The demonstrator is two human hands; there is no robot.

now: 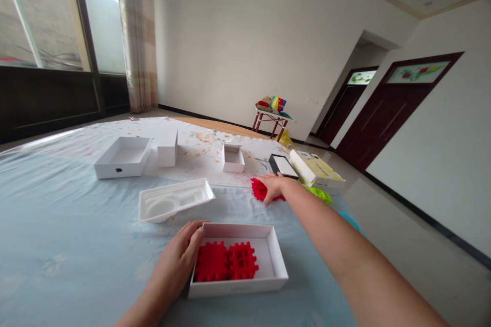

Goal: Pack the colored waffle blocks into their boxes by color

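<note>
In front of me a shallow white box [261, 286] lies with its open side up. Two red interlocking plastic blocks [226, 261] rest flat inside, toward its left end. At the box's left wall is my left hand [183, 246], closed around the upper left rim. My right hand [273, 186] reaches far forward over a group of red plastic blocks [258, 190] on the cloth. Its thumb and fingers are on either side of the red pieces, closed on them; the palm hides part of the group.
Beyond the box lie a white molded tray [172, 202], a white open box [125, 156], an upright white box [168, 148] and a small open box [232, 157]. Right: a black-edged box [283, 166], a yellow-white box [320, 168], green blocks [319, 194] and blue ones [350, 219] behind my forearm.
</note>
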